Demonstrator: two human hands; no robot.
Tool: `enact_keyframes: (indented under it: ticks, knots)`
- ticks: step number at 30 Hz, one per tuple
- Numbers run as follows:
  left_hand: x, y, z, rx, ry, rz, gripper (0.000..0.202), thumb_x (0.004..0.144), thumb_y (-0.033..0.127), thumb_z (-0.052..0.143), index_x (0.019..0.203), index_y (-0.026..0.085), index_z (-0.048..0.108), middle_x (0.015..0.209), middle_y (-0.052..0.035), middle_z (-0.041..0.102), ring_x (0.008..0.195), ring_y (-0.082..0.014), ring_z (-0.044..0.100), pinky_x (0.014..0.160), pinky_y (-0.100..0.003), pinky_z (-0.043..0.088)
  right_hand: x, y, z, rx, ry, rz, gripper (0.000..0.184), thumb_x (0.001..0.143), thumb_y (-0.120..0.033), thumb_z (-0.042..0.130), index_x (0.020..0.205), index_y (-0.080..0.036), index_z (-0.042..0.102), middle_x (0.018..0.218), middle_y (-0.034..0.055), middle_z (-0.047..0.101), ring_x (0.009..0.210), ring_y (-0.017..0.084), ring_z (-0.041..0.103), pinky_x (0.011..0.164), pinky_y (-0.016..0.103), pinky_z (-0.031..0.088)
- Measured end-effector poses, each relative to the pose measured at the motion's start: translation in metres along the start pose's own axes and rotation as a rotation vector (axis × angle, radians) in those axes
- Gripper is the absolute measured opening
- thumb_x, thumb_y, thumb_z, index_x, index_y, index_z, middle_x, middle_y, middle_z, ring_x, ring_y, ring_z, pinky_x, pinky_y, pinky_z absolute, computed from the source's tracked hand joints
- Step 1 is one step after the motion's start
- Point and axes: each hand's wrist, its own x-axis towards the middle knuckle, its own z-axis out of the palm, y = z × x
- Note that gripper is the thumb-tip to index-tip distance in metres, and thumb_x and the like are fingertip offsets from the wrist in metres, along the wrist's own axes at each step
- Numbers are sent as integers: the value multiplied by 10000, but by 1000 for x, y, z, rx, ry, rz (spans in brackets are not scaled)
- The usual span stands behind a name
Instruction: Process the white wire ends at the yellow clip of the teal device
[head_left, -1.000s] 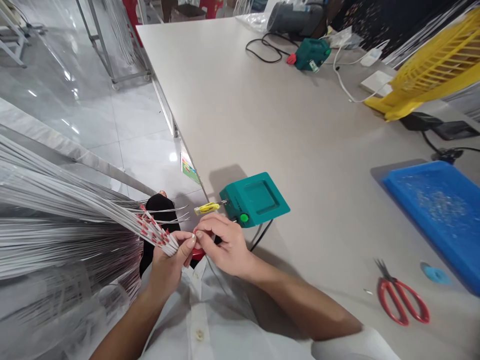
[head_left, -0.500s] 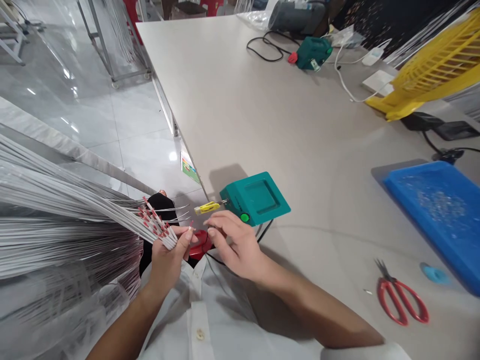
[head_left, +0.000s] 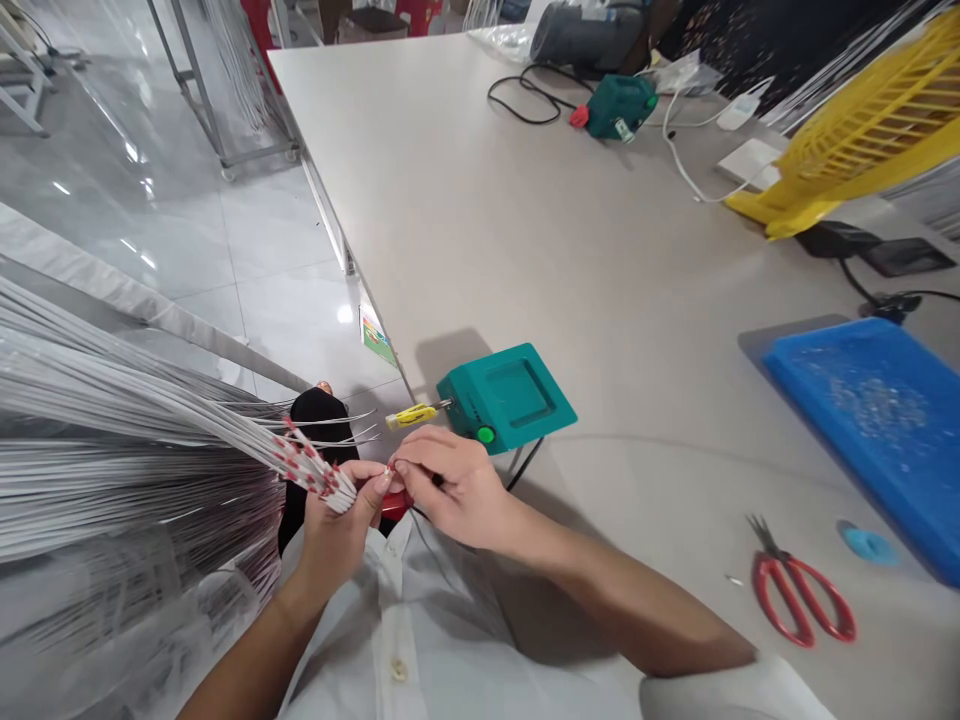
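My left hand point(head_left: 339, 520) grips a fanned bundle of thin white wires with red-sleeved ends point(head_left: 311, 470), which stretches away to the left. My right hand point(head_left: 450, 485) is closed in a pinch at one wire tip by my left thumb, fingertips touching. Under the two hands lies a red object point(head_left: 396, 503), mostly hidden. Just beyond them a teal box with a green button point(head_left: 506, 398) sits at the table edge, with a yellow-handled probe point(head_left: 411, 415) sticking out of its left side.
Red scissors point(head_left: 799, 592) lie at the right near a blue tray point(head_left: 877, 420) and a small blue disc point(head_left: 868, 543). A yellow basket point(head_left: 855, 150), a second teal box point(head_left: 619, 105) and cables are at the far side. More wire bundles point(head_left: 90, 480) hang at the left.
My right hand drew back from the wire tip half a second ago, fingers apart, and has now returned to pinch it again. The left hand kept its hold on the bundle.
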Motion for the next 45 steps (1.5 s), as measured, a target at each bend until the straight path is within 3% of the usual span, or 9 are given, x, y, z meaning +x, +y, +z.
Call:
enact_keyframes:
  ticks: [6,12,15,19,23,28,33,38,45]
  knots:
    - [1,-2,-1,-111,19,-29,98,721,246,641,753,154,631,621,-9,652,416,-57,423,386,-186,320,-8,4,10,134,117,256,179,815,-190,462,665,-173,558,625,19,556,562,112,504,538,241,445]
    - [2,-4,-1,-76,28,-35,129,704,268,656,721,142,636,516,19,572,405,-55,399,372,-182,294,-6,1,7,110,126,63,115,805,-208,505,861,-189,604,785,62,637,751,161,581,703,313,489]
    - [2,-3,-1,-23,13,-23,139,708,274,654,691,137,640,433,51,470,395,-50,373,369,-176,278,-4,0,8,86,133,47,105,796,-194,517,796,-198,622,769,52,634,709,142,588,651,280,495]
    - [1,1,0,49,18,-31,159,703,291,655,687,132,647,434,49,462,396,-54,371,369,-181,289,-1,-1,9,74,135,28,139,775,-153,497,715,-190,617,716,43,620,680,134,569,621,267,485]
    - [0,3,1,49,38,-31,156,680,292,669,672,137,661,422,50,461,393,-57,362,370,-185,288,1,-2,11,114,159,129,133,743,-141,506,642,-188,580,634,16,590,601,117,528,567,251,456]
    - [0,1,1,-17,37,-37,167,676,306,669,698,141,665,572,-15,636,417,-66,425,384,-194,317,-4,3,16,178,119,351,148,761,-175,512,620,-180,555,596,3,565,548,106,498,487,219,431]
    - [2,-3,-1,-54,21,-56,171,700,308,654,726,139,652,567,-6,626,405,-61,415,371,-192,301,-6,2,11,241,169,249,135,813,-233,499,743,-185,604,710,37,602,681,142,558,603,276,476]
    - [3,-4,0,6,8,-37,142,711,276,651,698,134,645,443,51,488,393,-50,379,372,-183,282,-3,-3,9,203,143,149,94,797,-221,539,742,-189,607,707,36,615,661,135,554,610,275,465]
    - [1,-7,-2,-112,-33,-39,91,736,242,634,744,151,641,623,0,641,432,-46,418,401,-180,309,-3,4,17,274,90,219,168,841,-229,476,709,-185,571,653,13,569,633,121,525,600,251,441]
